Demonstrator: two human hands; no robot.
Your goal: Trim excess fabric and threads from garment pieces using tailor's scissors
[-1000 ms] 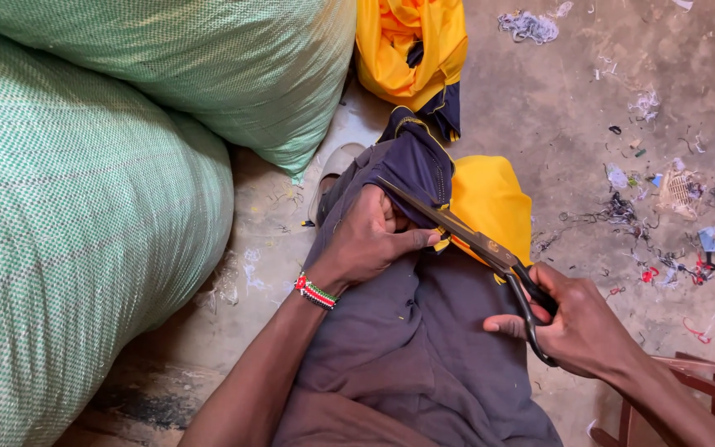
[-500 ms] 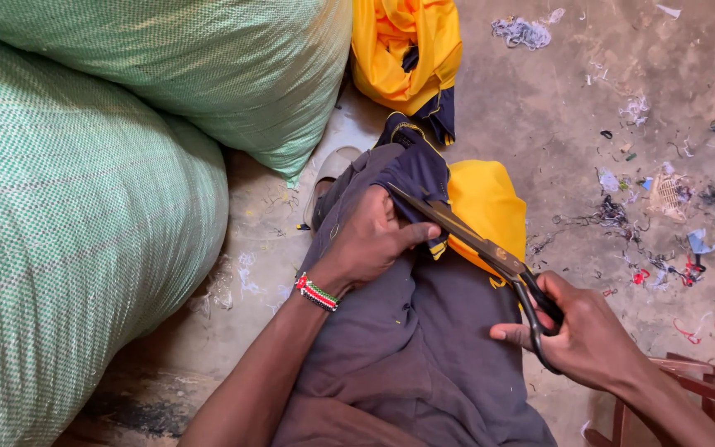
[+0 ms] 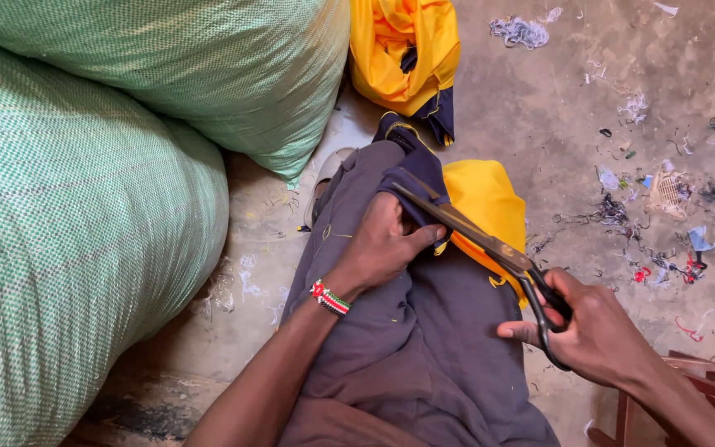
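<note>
My left hand, with a beaded bracelet at the wrist, grips a dark navy piece of cloth against my knee. My right hand holds the black handles of a large pair of scissors. The long blades reach up and left to the navy cloth beside my left thumb. A yellow piece of the same garment hangs over my leg under the blades. My lap is covered by grey-brown trousers.
Two big green woven sacks fill the left side. A yellow and navy garment lies on the concrete floor at the top. Cloth scraps and threads litter the floor at right. A red wooden stool corner shows at bottom right.
The scissors and my right hand have shifted slightly; the blades stay at the navy cloth. My left hand keeps its grip.
</note>
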